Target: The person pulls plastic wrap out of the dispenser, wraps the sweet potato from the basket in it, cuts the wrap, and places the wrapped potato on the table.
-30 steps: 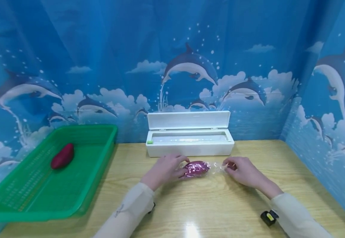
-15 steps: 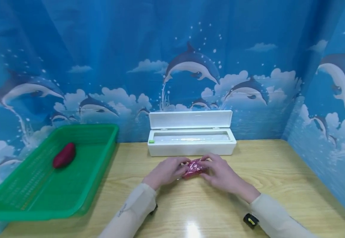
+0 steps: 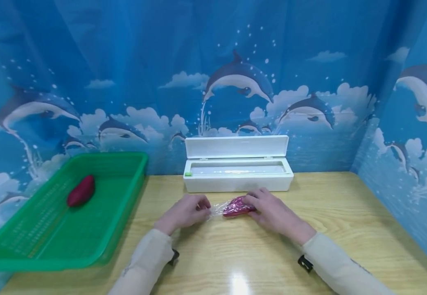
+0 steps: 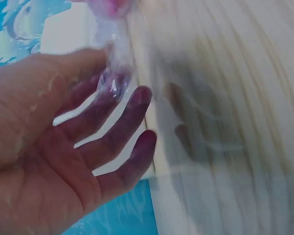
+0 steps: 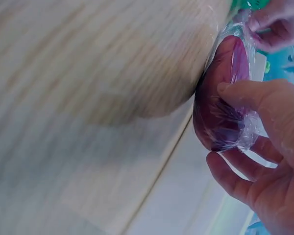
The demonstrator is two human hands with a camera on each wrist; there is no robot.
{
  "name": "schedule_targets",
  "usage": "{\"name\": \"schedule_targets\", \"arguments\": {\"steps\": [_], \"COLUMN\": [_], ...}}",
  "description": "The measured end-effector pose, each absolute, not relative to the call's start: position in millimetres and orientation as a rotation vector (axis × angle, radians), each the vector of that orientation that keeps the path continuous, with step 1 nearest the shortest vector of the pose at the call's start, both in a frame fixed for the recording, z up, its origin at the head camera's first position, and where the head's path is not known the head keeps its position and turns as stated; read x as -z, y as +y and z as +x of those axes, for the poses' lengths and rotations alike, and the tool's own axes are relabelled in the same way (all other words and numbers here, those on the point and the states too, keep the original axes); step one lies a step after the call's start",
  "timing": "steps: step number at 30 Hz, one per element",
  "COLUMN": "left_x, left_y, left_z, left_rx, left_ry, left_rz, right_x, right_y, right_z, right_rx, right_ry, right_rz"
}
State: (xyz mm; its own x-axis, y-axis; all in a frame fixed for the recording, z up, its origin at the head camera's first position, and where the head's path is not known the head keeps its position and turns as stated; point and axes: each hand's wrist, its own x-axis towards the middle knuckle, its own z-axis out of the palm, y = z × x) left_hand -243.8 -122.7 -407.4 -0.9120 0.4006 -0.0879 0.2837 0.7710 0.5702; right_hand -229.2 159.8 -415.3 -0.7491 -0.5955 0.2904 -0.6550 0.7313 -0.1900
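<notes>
A purple-red sweet potato (image 3: 233, 208), wrapped in clear plastic film, lies on the wooden table in front of the white box. My right hand (image 3: 274, 213) holds its right end; in the right wrist view the thumb presses on the sweet potato (image 5: 210, 115) and the fingers lie round its other side. A loose tail of cling film (image 3: 218, 209) sticks out to the left. My left hand (image 3: 185, 212) pinches that tail; the left wrist view shows crumpled cling film (image 4: 113, 81) between thumb and forefinger, the other fingers half bent.
Behind the hands stands a long white film box (image 3: 239, 184) with its lid raised. A green basket (image 3: 104, 241) on the left contains another sweet potato (image 3: 81, 191), apparently unwrapped. A dolphin-print curtain (image 3: 161, 82) hangs behind and to the right of the table (image 3: 213, 258).
My right hand has left the right film end and moved left onto the sweet potato. The left hand has slid off the sweet potato leftward and now pinches the left film tail.
</notes>
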Motion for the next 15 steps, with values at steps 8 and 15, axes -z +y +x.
{"name": "schedule_targets", "arguments": {"steps": [8, 15], "left_x": [385, 393], "left_y": [-84, -70], "left_z": [-238, -234], "left_rx": [-1.052, -1.217], "left_ry": [2.757, 2.678], "left_rz": [0.705, 0.685], "right_x": [407, 408], "right_y": [152, 153], "right_z": [-223, -224], "right_rx": [-0.271, -0.468], "right_ry": [-2.646, -2.744], "right_rz": [1.250, 1.193]}}
